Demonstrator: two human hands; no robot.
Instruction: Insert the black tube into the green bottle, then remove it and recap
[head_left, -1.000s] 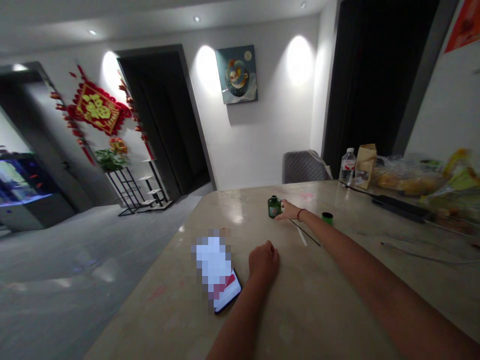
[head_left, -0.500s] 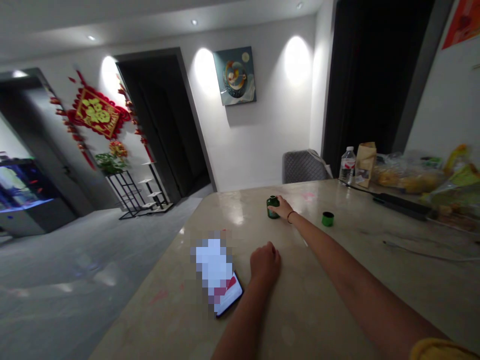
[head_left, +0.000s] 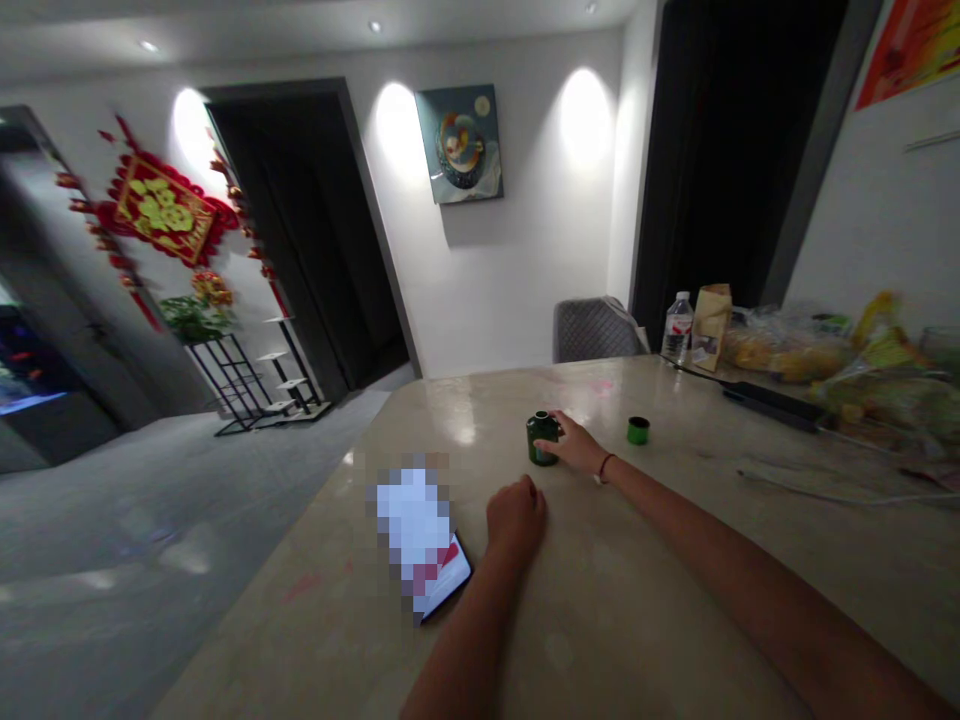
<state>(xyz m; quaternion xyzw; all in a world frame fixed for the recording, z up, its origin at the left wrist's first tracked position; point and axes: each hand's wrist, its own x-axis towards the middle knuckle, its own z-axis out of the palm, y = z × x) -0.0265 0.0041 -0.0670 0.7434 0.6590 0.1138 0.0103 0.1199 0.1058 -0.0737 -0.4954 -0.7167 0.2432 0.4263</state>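
My right hand (head_left: 576,444) is wrapped round the right side of a small dark green bottle (head_left: 541,450), which is upright with its narrow mouth uncovered. To the right of that hand, a bright green cap (head_left: 637,431) sits on the table. My left hand (head_left: 516,515) rests on the tabletop as a loose fist, nearer to me than the bottle and apart from it; no object shows in it. Just left of my left forearm lies a phone (head_left: 448,583) with a lit screen, most of it blurred out by pixelation.
The stone-patterned table (head_left: 600,600) also carries a water bottle (head_left: 677,330), a paper bag (head_left: 710,325), plastic bags of food (head_left: 787,345), a black power strip (head_left: 772,403) and a white cable (head_left: 817,490). A grey chair (head_left: 600,330) stands behind the far edge.
My right hand has brought the green bottle nearer to me, closer to my left fist. The left hand stays in a fist on the table. The whole view has shifted slightly.
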